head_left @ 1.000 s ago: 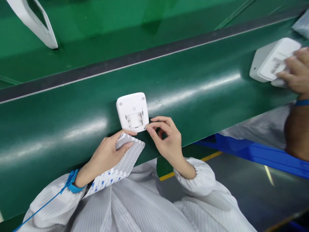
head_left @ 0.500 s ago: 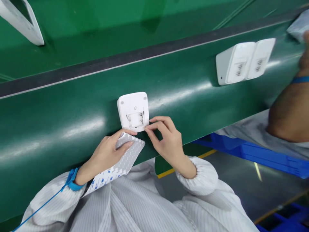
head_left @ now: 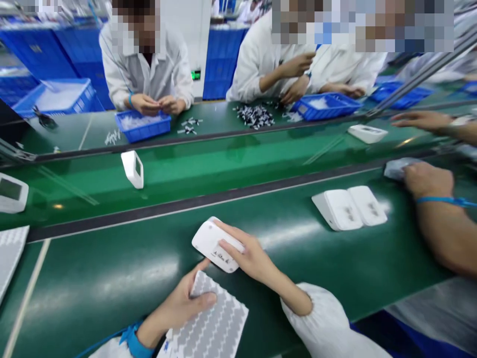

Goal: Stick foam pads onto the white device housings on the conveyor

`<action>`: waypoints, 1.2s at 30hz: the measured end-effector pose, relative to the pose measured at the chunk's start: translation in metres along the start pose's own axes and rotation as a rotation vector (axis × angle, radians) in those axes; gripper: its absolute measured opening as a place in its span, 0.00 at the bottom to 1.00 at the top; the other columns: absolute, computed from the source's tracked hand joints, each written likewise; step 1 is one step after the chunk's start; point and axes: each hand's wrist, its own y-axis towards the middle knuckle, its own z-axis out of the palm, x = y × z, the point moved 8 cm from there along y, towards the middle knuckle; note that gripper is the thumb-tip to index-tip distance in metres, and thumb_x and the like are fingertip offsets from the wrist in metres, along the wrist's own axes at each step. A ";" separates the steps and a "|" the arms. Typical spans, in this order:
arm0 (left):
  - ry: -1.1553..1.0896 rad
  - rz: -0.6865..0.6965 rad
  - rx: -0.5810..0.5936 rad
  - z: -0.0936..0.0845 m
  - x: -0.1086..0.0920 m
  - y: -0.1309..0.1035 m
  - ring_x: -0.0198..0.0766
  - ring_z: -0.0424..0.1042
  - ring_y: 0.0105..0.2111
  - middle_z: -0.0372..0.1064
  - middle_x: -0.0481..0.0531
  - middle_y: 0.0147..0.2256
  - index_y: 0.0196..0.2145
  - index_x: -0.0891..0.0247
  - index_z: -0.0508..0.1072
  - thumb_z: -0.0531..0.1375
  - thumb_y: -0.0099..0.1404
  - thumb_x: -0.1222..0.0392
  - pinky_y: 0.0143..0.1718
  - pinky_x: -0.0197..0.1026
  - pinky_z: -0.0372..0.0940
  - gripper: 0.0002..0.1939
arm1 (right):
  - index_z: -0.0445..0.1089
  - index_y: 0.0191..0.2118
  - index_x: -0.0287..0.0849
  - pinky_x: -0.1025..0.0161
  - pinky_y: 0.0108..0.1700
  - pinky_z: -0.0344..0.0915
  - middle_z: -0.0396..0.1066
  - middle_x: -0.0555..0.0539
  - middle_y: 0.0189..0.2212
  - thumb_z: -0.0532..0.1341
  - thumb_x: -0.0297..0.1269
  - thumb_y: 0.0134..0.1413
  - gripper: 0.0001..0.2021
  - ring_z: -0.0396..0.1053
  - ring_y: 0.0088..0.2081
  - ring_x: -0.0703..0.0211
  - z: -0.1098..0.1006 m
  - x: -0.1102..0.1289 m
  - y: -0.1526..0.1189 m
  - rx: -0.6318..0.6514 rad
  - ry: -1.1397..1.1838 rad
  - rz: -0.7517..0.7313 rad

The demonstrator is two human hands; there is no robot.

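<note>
My left hand [head_left: 179, 306], with a blue wrist strap, grips a sheet of adhesive pads [head_left: 221, 320] between thumb and fingers. The sheet is grey with a wavy pattern, and a bit of blue print shows low down. My left index finger reaches the near edge of a white plastic device [head_left: 208, 241], lying turned on the green bench. Over that device's right side my right hand [head_left: 253, 256] is closed, fingers across its underside, thumb side partly hidden. Grey round feet and a blurred battery bay show on it.
Two white devices [head_left: 339, 209] lie side by side to the right. Beside them a co-worker's hand [head_left: 428, 181] rests on a plastic bag [head_left: 398, 169]. Beyond a dark rail [head_left: 171, 201], the green belt [head_left: 208, 161] carries several white devices. Co-workers sit opposite with blue bins [head_left: 143, 130].
The view has tilted up, bringing the belt and co-workers opposite into sight. My right hand has moved from the device's edge to grasp it, and the device is now turned. My left hand keeps the sheet.
</note>
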 end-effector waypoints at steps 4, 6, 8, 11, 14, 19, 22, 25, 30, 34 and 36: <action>-0.003 -0.012 0.052 0.009 0.010 -0.001 0.34 0.62 0.31 0.64 0.45 0.33 0.75 0.58 0.56 0.71 0.62 0.35 0.39 0.38 0.61 0.53 | 0.65 0.70 0.55 0.57 0.54 0.74 0.75 0.43 0.55 0.56 0.41 0.73 0.24 0.77 0.50 0.50 -0.040 0.001 0.099 -0.221 -0.316 -0.056; -0.031 -0.026 0.037 0.009 0.018 -0.001 0.35 0.63 0.33 0.66 0.47 0.35 0.71 0.57 0.62 0.72 0.61 0.37 0.40 0.39 0.61 0.48 | 0.63 0.72 0.53 0.55 0.51 0.74 0.74 0.40 0.53 0.55 0.40 0.73 0.25 0.77 0.48 0.48 -0.059 -0.019 0.150 -0.336 -0.460 0.058; -0.079 -0.026 0.028 0.008 0.023 0.000 0.37 0.65 0.34 0.68 0.49 0.37 0.66 0.57 0.68 0.73 0.60 0.37 0.40 0.39 0.60 0.43 | 0.64 0.71 0.47 0.50 0.50 0.74 0.75 0.37 0.51 0.54 0.38 0.72 0.25 0.78 0.46 0.45 -0.065 -0.037 0.192 -0.365 -0.498 0.100; -0.109 0.009 0.057 0.009 0.020 0.002 0.37 0.64 0.33 0.68 0.49 0.36 0.57 0.58 0.73 0.73 0.59 0.36 0.37 0.38 0.57 0.36 | 0.68 0.69 0.45 0.47 0.57 0.70 0.75 0.35 0.53 0.59 0.44 0.69 0.26 0.75 0.54 0.41 -0.065 -0.057 0.228 -0.336 -0.511 0.069; -0.099 0.035 0.104 0.013 0.010 0.001 0.36 0.61 0.31 0.65 0.48 0.34 0.53 0.58 0.72 0.70 0.60 0.33 0.36 0.38 0.54 0.34 | 0.66 0.70 0.46 0.49 0.64 0.65 0.70 0.37 0.64 0.62 0.54 0.66 0.32 0.67 0.65 0.41 -0.079 -0.077 0.223 -0.317 -0.516 0.047; -0.087 0.048 0.167 0.019 0.000 -0.007 0.36 0.60 0.32 0.62 0.47 0.36 0.53 0.57 0.70 0.65 0.65 0.31 0.38 0.38 0.54 0.31 | 0.65 0.69 0.29 0.32 0.68 0.51 0.55 0.19 0.70 0.59 0.57 0.66 0.38 0.50 0.73 0.24 -0.193 -0.138 0.125 -0.525 -0.577 0.284; -0.143 0.037 0.169 0.019 0.004 -0.009 0.37 0.63 0.35 0.64 0.48 0.38 0.52 0.57 0.72 0.66 0.66 0.34 0.40 0.39 0.56 0.29 | 0.64 0.68 0.26 0.24 0.64 0.46 0.47 0.10 0.69 0.59 0.61 0.63 0.42 0.45 0.72 0.13 -0.281 -0.180 0.026 -0.821 -0.604 0.633; -0.209 0.010 0.084 0.010 0.009 -0.009 0.38 0.67 0.35 0.67 0.48 0.37 0.50 0.56 0.74 0.68 0.64 0.34 0.40 0.39 0.58 0.27 | 0.75 0.59 0.33 0.31 0.58 0.59 0.63 0.13 0.59 0.60 0.61 0.62 0.35 0.62 0.65 0.18 -0.314 -0.214 -0.035 -0.767 -0.536 0.780; -0.141 -0.057 -0.142 -0.022 0.008 -0.019 0.40 0.72 0.36 0.72 0.49 0.36 0.49 0.57 0.76 0.70 0.59 0.31 0.41 0.39 0.63 0.32 | 0.77 0.57 0.42 0.46 0.64 0.64 0.72 0.30 0.58 0.63 0.62 0.56 0.32 0.67 0.65 0.32 -0.308 -0.246 -0.053 -0.588 -0.475 0.784; 0.003 -0.112 -0.318 -0.056 0.005 -0.044 0.49 0.76 0.43 0.78 0.52 0.43 0.53 0.55 0.77 0.67 0.56 0.24 0.45 0.42 0.69 0.39 | 0.68 0.66 0.43 0.41 0.71 0.53 0.62 0.30 0.68 0.63 0.66 0.54 0.42 0.56 0.72 0.32 -0.319 -0.254 -0.056 -0.609 -0.524 0.802; 0.072 -0.170 -0.449 -0.079 0.008 -0.065 0.57 0.75 0.54 0.79 0.52 0.50 0.54 0.52 0.78 0.64 0.53 0.20 0.54 0.46 0.70 0.42 | 0.64 0.69 0.40 0.37 0.71 0.49 0.55 0.25 0.71 0.63 0.71 0.50 0.50 0.50 0.74 0.27 -0.329 -0.258 -0.064 -0.644 -0.542 0.846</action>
